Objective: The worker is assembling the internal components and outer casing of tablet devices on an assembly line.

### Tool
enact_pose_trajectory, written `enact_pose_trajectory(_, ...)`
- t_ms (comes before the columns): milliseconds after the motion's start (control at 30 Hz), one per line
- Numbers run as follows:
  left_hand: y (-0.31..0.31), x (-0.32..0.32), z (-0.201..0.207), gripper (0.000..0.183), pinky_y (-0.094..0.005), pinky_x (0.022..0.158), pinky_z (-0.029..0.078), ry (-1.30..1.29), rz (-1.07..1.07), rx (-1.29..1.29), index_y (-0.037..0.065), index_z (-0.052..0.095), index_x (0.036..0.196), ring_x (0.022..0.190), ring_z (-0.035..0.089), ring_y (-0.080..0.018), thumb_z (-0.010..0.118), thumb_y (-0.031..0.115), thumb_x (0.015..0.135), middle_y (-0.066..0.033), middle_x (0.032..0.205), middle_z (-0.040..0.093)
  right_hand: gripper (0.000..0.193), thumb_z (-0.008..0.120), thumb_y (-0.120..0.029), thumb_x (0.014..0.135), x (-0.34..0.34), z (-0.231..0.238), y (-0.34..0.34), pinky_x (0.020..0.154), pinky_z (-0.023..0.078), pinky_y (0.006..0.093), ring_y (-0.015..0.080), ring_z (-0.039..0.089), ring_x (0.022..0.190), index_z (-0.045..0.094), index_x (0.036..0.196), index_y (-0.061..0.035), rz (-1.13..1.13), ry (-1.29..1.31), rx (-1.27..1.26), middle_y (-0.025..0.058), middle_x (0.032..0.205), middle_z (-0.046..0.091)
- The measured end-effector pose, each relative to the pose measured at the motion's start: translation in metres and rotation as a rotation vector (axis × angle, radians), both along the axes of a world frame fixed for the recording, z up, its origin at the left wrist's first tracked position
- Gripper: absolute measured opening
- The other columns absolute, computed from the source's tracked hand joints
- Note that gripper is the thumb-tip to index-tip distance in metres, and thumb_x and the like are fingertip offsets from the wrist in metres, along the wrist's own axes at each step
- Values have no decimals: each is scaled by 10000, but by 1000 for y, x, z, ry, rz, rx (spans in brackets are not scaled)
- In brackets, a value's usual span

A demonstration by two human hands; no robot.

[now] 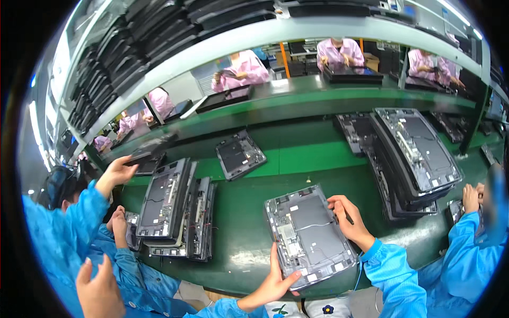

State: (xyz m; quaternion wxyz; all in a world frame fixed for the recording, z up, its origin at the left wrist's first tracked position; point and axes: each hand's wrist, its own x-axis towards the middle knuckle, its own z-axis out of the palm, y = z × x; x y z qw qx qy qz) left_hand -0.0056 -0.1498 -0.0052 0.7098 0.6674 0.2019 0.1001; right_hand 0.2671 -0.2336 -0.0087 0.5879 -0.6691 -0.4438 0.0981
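An opened tablet (324, 241) lies slightly turned on the green bench in front of me, its circuit board, a pale cable and dark flat cells exposed. Around its near left corner my left hand (273, 280) is closed, thumb over the bottom edge and a finger along the side. My right hand (351, 221) curls round a dark pen-like tool (349, 217) beside the tablet's upper right edge, fingertips by the rim. Part of that tool is hidden by the fingers. A thin blue cord (359, 271) hangs from the right cuff.
Stacks of opened tablets stand left (161, 204) and right (419, 153). One single opened tablet (239, 155) lies farther back on the bench (241, 233). Co-workers' hands (119, 172) reach in at left; another's hand (471, 198) works at right. A shelf rail (318, 29) crosses above.
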Motion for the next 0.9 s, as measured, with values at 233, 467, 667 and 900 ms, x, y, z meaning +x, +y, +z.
enact_pose_trajectory(233,-27,9,-30,519,-536,879,645,-196,200,-405,129,289,1556,1192,630,-343,503,113,1084,-180,1477,379,455,366,-382,1139,-8,30,-34,741,474,275,124,595,825,639,1128,-18,-285,-12,38,52,920,617)
enact_pose_trajectory(467,-93,37,-23,638,-357,874,631,-101,-315,-441,189,181,1657,1183,656,-250,476,124,1096,-148,1649,172,448,404,-395,1116,-44,44,-71,786,541,340,174,703,857,683,1088,-44,-253,-4,-242,88,880,738)
enact_pose_trajectory(667,-59,18,-6,612,-440,902,574,-1,-522,413,235,293,1628,974,732,-381,519,287,1062,-240,1591,411,488,397,-396,1124,-24,41,-63,837,534,325,173,699,880,674,1075,3,-206,151,-219,104,887,741)
enact_pose_trajectory(900,55,-30,37,386,-460,962,540,-91,96,1219,119,716,1247,1220,626,-364,741,131,862,-159,1355,620,494,409,-411,1123,-30,24,-67,804,518,303,142,626,824,679,1059,-2,-197,238,-180,56,839,669)
